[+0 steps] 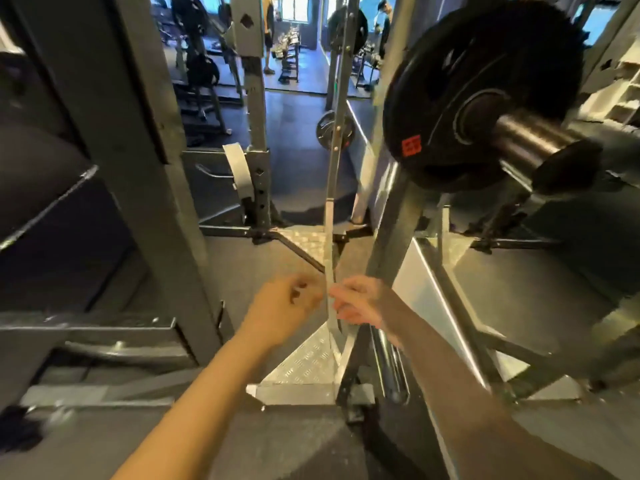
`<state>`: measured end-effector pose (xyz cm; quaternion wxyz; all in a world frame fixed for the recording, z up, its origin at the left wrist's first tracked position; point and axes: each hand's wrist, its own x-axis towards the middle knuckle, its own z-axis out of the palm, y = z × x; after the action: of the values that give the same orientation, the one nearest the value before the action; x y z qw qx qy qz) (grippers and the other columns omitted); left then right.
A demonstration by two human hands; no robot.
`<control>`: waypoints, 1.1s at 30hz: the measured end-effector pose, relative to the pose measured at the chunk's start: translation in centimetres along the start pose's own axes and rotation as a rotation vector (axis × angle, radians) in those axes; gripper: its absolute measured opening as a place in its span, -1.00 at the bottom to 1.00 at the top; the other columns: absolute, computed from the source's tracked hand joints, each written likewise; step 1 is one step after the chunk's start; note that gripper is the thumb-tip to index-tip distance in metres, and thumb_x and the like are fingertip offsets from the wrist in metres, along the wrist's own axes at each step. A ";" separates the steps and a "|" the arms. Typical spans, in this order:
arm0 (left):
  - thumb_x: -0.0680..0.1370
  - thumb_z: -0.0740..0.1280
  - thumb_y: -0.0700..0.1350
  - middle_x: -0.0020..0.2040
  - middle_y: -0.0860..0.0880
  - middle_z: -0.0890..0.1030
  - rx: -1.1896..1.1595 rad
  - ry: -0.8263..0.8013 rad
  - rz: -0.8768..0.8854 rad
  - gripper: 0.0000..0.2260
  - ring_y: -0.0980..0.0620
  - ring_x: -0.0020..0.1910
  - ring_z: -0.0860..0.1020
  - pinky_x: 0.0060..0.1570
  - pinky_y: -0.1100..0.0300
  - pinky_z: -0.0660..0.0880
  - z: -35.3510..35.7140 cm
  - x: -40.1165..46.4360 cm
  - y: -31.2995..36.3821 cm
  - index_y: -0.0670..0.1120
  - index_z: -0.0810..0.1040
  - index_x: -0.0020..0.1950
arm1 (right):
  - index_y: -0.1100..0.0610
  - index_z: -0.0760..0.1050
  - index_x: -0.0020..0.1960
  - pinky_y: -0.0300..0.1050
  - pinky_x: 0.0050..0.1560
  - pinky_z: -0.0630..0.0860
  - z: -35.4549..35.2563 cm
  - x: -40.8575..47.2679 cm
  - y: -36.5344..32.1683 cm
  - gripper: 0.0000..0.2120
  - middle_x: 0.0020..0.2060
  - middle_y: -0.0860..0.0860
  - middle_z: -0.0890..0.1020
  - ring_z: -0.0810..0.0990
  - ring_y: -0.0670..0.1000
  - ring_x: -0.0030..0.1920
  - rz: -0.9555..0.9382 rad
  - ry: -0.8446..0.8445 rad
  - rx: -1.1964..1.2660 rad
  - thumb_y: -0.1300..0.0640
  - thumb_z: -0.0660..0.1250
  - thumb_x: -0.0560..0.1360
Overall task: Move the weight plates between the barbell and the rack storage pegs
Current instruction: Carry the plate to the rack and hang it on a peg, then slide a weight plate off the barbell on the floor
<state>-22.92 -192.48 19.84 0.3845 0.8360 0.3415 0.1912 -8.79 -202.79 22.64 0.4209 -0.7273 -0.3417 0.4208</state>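
A large black weight plate (pixel 460 98) with a red label hangs at the upper right on a thick dark sleeve (pixel 533 140) that ends in a round cap. My left hand (pixel 287 306) and my right hand (pixel 363 303) are low in the middle of the view, far below the plate, both blurred. Their fingers are loosely curled and hold nothing. A thin vertical metal rod (pixel 330 271) runs between the two hands. A bare chrome peg (pixel 391 365) sticks out just under my right wrist. Another plate (pixel 332 129) sits on a rack farther back.
Grey rack uprights stand at the left (pixel 138 150) and right (pixel 391 244) of my hands. A checkered metal base plate (pixel 304 368) lies on the dark rubber floor. Dark round shapes (pixel 34 174) fill the left edge. People stand by dumbbell racks in the far background (pixel 268 36).
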 end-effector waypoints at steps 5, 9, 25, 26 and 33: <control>0.54 0.37 -0.01 -0.07 0.02 0.68 -0.030 0.051 -0.149 -0.85 0.04 -0.07 0.63 0.02 0.11 0.52 -4.7 -6.2 -7.5 -0.03 0.64 0.04 | 0.06 0.52 -0.16 -0.26 -0.30 0.45 8.6 1.7 -2.0 -0.87 -0.26 0.02 0.57 0.54 -0.14 -0.40 0.012 -0.102 -0.133 0.09 0.31 0.57; 0.53 0.38 0.01 -0.10 0.05 0.68 -0.038 0.120 -0.269 -0.86 0.07 -0.10 0.62 0.02 0.09 0.53 -10.4 -11.4 -14.7 0.01 0.63 0.03 | 0.13 0.49 0.06 -0.21 -0.25 0.39 18.6 2.1 -4.5 -0.82 -0.18 0.03 0.57 0.54 0.00 -0.22 0.041 -0.200 -0.282 0.03 0.25 0.60; 0.56 0.31 0.07 0.03 0.09 0.60 -0.100 0.509 -0.843 -0.79 0.11 -0.01 0.56 0.01 0.21 0.46 -33.8 -37.2 -39.3 0.08 0.56 0.16 | 0.06 0.50 0.13 -0.05 0.06 0.52 64.0 1.4 -10.7 -0.74 -0.10 -0.01 0.64 0.60 -0.02 -0.14 -0.005 -0.824 -0.522 -0.08 0.26 0.57; 0.56 0.31 0.07 0.02 0.08 0.61 -0.109 0.529 -0.874 -0.81 0.11 -0.01 0.57 0.00 0.21 0.46 -34.7 -38.4 -40.1 0.09 0.56 0.14 | 0.06 0.50 0.14 -0.05 0.09 0.53 66.1 1.2 -10.8 -0.74 -0.09 0.00 0.64 0.60 -0.02 -0.12 -0.010 -0.851 -0.533 -0.08 0.26 0.57; 0.57 0.31 0.05 -0.09 0.06 0.62 -0.183 0.607 -1.005 -0.89 0.07 -0.06 0.58 -0.14 0.27 0.41 -38.8 -41.3 -45.7 0.10 0.56 0.05 | 0.07 0.51 0.14 -0.11 0.05 0.53 74.7 4.0 -10.7 -0.76 0.03 0.05 0.63 0.62 0.02 0.01 -0.028 -0.912 -0.559 -0.04 0.27 0.57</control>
<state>-93.58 -180.75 6.61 0.3838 0.4432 0.7722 0.2450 -75.91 -170.67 9.19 0.0253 -0.5503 -0.5987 0.5814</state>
